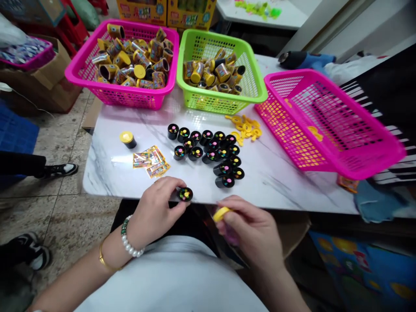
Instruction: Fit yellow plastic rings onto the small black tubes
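My left hand (159, 208) is closed around a small black cup (185, 194) at the table's front edge; colourful bits show inside it. To its right, my right hand (250, 225) pinches a yellow cap (221, 213), held apart from the cup. Several open black cups (212, 145) with coloured pieces stand grouped in the middle of the table. One black cup with a yellow cap (128, 139) stands at the left. Printed wrappers (151, 161) lie flat between it and my left hand. A pile of yellow rings with tabs (245, 128) lies behind the cups.
Behind stand a pink basket (130, 95) and a green basket (214, 104), both holding wrapped cups. A tilted pink basket (344, 162) is at the right. A blue tool (303, 60) lies behind it. A person's shoe (61, 169) shows at the left.
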Motion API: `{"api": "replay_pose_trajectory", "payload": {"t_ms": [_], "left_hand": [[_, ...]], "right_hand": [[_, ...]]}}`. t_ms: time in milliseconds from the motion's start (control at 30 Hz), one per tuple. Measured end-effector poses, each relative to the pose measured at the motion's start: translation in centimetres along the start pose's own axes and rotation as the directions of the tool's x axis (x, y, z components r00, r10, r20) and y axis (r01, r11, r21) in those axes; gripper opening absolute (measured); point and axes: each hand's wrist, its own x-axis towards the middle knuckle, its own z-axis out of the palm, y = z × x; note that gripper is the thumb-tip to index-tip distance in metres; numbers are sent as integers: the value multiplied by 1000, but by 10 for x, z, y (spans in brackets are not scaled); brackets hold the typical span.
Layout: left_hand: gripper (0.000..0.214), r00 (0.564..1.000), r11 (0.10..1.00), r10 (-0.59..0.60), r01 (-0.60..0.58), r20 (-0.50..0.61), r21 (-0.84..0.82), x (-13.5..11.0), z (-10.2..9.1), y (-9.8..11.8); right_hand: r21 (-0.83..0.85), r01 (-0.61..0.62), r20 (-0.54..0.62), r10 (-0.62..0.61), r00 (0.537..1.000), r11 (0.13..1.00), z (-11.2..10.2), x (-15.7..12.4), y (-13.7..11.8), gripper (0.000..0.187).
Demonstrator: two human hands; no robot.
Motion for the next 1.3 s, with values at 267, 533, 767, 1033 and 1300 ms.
{"api": "replay_pose_trajectory", "payload": {"t_ms": [267,533,767,1033,1300], "left_hand": [[18,997,993,49,-55,-57,-103,-8,5,-13],[17,999,996,11,-8,31,-89,-9,4,-14],[18,905,833,-239,378,353,-404,-6,-12,1],[26,821,462,-430,558,376,-690,-9,12,-1],[30,923,737,-325,385,209,-556,-19,6,-4]], "right_hand": [[29,-64,-22,64,998,998,59,21,11,31],[-128,-148,-12,148,989,981,61,19,3,29],[-91,-218,40,223,974,972,64,20,1,32],[-43,-167,138,172,975,985,56,22,19,28],[-147,-56,92,70,993,987,59,25,10,30]]}}
